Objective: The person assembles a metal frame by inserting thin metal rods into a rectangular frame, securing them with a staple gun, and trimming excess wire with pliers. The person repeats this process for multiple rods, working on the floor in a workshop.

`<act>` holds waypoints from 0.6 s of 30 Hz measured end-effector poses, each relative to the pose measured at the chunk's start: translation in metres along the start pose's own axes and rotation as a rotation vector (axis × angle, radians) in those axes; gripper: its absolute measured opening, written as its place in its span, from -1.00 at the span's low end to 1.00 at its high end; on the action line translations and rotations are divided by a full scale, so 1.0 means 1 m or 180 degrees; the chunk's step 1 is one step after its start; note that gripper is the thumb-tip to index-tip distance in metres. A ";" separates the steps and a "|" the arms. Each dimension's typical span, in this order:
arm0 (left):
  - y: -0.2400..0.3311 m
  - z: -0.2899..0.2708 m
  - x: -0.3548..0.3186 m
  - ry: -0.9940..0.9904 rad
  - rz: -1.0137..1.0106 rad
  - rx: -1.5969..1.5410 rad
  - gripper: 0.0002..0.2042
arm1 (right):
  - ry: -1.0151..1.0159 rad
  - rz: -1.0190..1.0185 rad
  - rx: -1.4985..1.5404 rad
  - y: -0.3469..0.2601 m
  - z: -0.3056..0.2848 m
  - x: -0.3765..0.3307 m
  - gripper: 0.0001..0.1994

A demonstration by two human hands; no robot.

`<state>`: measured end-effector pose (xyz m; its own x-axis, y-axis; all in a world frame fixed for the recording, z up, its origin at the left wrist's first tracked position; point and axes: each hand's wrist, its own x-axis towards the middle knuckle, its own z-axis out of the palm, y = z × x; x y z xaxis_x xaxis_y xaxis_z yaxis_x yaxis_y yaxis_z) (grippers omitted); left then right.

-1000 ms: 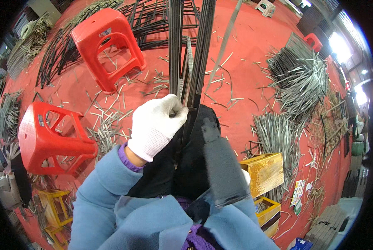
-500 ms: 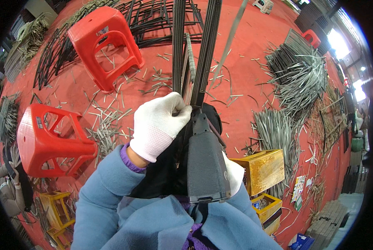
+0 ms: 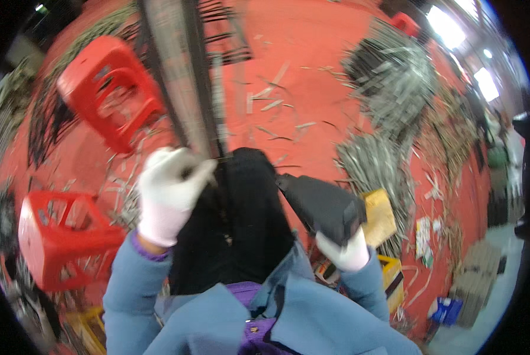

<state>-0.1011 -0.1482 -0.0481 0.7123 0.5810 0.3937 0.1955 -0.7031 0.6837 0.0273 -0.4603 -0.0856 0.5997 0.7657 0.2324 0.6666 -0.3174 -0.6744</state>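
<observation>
My left hand, in a white glove, grips the near ends of several long dark rods that run up and away across the red floor. My right hand, also gloved white, holds a dark grey tool out to the right, apart from the rods. My black-clad knee sits between the two hands. Blue jacket sleeves come in from the lower edge. The picture is blurred by motion.
Two red plastic stools stand at the left, one far and one near. Heaps of thin metal strips lie at the right. A yellow box is beside my right hand, with scraps scattered over the floor.
My right hand has swung the dark tool away from the rods, out to the right. The view has shifted, so the rods now lean toward the upper left. My left hand keeps its grip.
</observation>
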 end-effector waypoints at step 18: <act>-0.115 -0.055 0.051 0.0947 -0.0093 0.0112 -0.50 | 0.1692 0.1514 -0.1002 0.246 -0.003 -0.051 -0.43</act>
<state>-0.1243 -0.0155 -0.0726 0.4782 0.6922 0.5405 0.2400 -0.6950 0.6778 0.1624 -0.5797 -0.2612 0.9313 0.1619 0.3262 0.3311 -0.7492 -0.5736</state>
